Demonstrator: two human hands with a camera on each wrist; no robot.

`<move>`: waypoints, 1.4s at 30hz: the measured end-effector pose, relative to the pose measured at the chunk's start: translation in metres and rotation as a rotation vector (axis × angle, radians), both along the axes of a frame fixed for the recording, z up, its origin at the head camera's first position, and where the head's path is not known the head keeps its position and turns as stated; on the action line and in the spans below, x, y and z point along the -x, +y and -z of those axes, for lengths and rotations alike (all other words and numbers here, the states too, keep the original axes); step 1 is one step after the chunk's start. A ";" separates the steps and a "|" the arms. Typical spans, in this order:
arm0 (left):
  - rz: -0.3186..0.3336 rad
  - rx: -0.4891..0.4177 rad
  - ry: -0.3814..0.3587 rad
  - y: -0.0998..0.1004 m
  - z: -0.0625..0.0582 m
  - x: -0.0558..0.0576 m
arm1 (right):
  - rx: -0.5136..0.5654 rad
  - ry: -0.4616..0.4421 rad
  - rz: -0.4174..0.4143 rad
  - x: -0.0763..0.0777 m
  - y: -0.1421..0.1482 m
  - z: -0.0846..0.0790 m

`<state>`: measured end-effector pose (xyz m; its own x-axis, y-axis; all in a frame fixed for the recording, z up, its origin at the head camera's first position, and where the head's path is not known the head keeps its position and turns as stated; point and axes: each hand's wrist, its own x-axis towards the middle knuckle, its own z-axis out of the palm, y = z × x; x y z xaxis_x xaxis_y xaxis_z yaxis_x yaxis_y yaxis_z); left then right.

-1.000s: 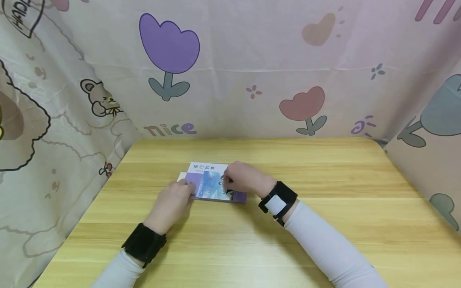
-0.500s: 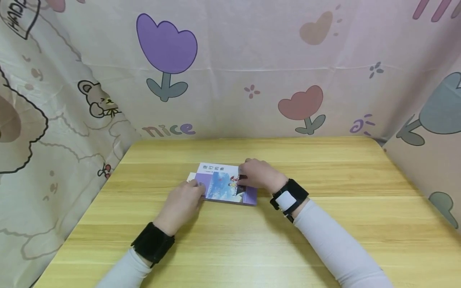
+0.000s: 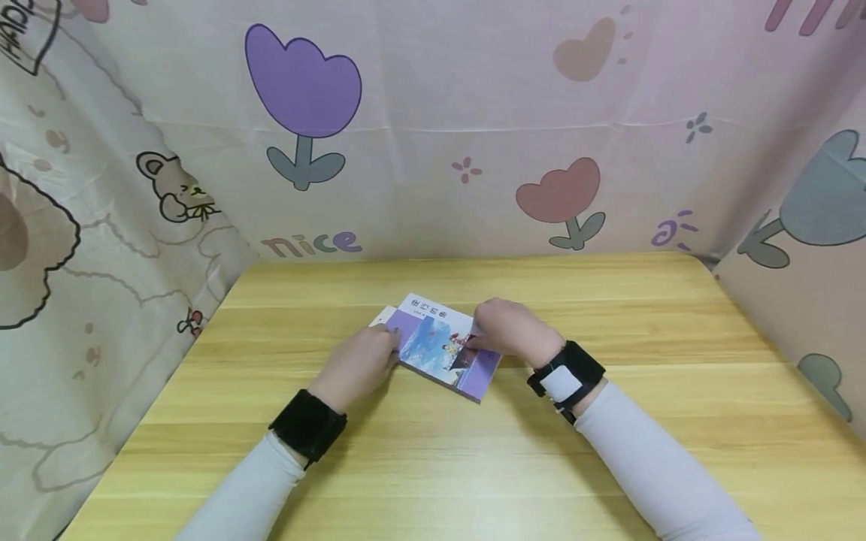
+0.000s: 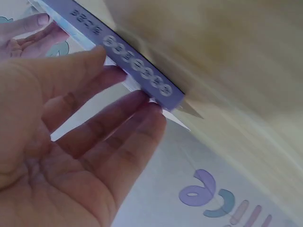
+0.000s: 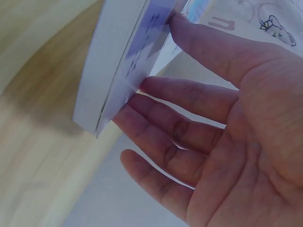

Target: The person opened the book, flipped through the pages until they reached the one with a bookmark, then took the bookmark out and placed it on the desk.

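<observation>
A paperback book (image 3: 436, 344) with a white, purple and sky-blue picture cover lies face up at a slant on the table, both hands at its ends. My left hand (image 3: 358, 364) grips its left end, thumb on the cover. In the left wrist view that hand's fingertips meet the edge beside the purple spine (image 4: 137, 64). A pale sheet-like corner (image 3: 383, 315) sticks out past the book's left end. My right hand (image 3: 517, 330) pinches the right end, thumb over the cover. The right wrist view shows its fingers along the book's pale page edge (image 5: 106, 61).
The light wood table (image 3: 433, 466) reaches back to a curtain (image 3: 406, 188) printed with flowers and hearts. More printed cloth (image 3: 122, 248) hangs along the left side. Black bands (image 3: 309, 426) circle both wrists.
The book has moved right in the view and turned clockwise, its right end now nearer the person. Both hands have moved right with it, still holding its ends.
</observation>
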<state>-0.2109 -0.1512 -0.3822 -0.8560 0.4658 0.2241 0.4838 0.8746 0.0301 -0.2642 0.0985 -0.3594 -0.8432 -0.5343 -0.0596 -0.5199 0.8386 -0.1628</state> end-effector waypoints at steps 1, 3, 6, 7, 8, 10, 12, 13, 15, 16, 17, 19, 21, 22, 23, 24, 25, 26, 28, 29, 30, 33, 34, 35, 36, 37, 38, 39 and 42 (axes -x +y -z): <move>0.002 -0.002 -0.003 0.002 -0.001 0.001 | 0.002 -0.001 0.007 -0.002 0.002 -0.001; -0.004 0.009 -0.020 0.005 -0.002 0.003 | 0.011 -0.006 0.021 -0.006 0.005 -0.003; -0.013 0.028 -0.058 0.012 -0.001 0.002 | 0.020 -0.009 0.037 -0.013 0.011 -0.004; -0.021 0.039 -0.080 0.014 -0.001 0.001 | 0.023 -0.007 0.040 -0.016 0.013 -0.005; -0.030 0.050 -0.097 0.017 0.000 0.000 | 0.029 -0.009 0.046 -0.019 0.016 -0.004; -0.037 0.061 -0.113 0.022 0.001 -0.001 | 0.035 -0.008 0.046 -0.024 0.020 -0.004; -0.047 0.073 -0.117 0.026 0.002 0.000 | 0.039 -0.009 0.041 -0.029 0.023 -0.004; -0.050 0.072 -0.116 0.027 0.003 0.000 | 0.047 -0.012 0.034 -0.031 0.025 -0.004; -0.052 0.075 -0.119 0.030 0.004 0.002 | 0.066 -0.014 0.020 -0.036 0.028 -0.005; -0.052 0.075 -0.123 0.031 0.004 0.003 | 0.079 -0.018 0.013 -0.039 0.029 -0.005; -0.049 0.065 -0.128 0.032 0.005 0.004 | 0.087 -0.017 0.004 -0.041 0.030 -0.005; -0.044 0.047 -0.135 0.035 0.006 0.007 | 0.097 -0.010 -0.010 -0.045 0.031 -0.005; -0.029 0.040 -0.138 0.038 0.006 0.011 | 0.078 0.010 -0.020 -0.049 0.032 -0.006; -0.020 0.034 -0.143 0.039 0.007 0.013 | 0.066 0.018 -0.027 -0.051 0.032 -0.006; -0.005 0.030 -0.145 0.041 0.007 0.015 | 0.050 0.029 -0.034 -0.053 0.032 -0.006; 0.012 0.027 -0.151 0.042 0.007 0.017 | 0.043 0.035 -0.039 -0.054 0.032 -0.007; 0.030 0.023 -0.157 0.044 0.008 0.019 | 0.036 0.036 -0.042 -0.056 0.032 -0.007; 0.051 0.017 -0.165 0.045 0.008 0.021 | 0.036 0.038 -0.047 -0.058 0.032 -0.007; 0.082 0.006 -0.185 0.047 0.008 0.025 | 0.043 0.039 -0.055 -0.061 0.032 -0.008; 0.096 -0.001 -0.194 0.047 0.008 0.027 | 0.046 0.040 -0.055 -0.062 0.033 -0.007; 0.105 -0.005 -0.203 0.048 0.009 0.029 | 0.049 0.042 -0.052 -0.064 0.033 -0.007; 0.113 -0.003 -0.216 0.049 0.010 0.031 | 0.027 0.062 -0.036 -0.067 0.034 -0.006; 0.109 -0.001 -0.218 0.050 0.011 0.031 | 0.019 0.061 -0.029 -0.067 0.034 -0.006; 0.105 0.006 -0.219 0.050 0.011 0.029 | 0.008 0.063 -0.026 -0.068 0.034 -0.005; 0.099 0.019 -0.215 0.050 0.010 0.027 | -0.001 0.060 -0.019 -0.069 0.034 -0.005; 0.095 0.030 -0.214 0.051 0.010 0.024 | -0.009 0.053 -0.011 -0.069 0.034 -0.004; 0.093 0.046 -0.213 0.051 0.009 0.020 | -0.016 0.046 -0.002 -0.069 0.034 -0.004; 0.093 0.065 -0.211 0.051 0.007 0.016 | -0.020 0.035 0.009 -0.070 0.034 -0.004; 0.121 0.116 -0.196 0.050 0.002 -0.001 | -0.026 0.020 0.036 -0.069 0.036 -0.005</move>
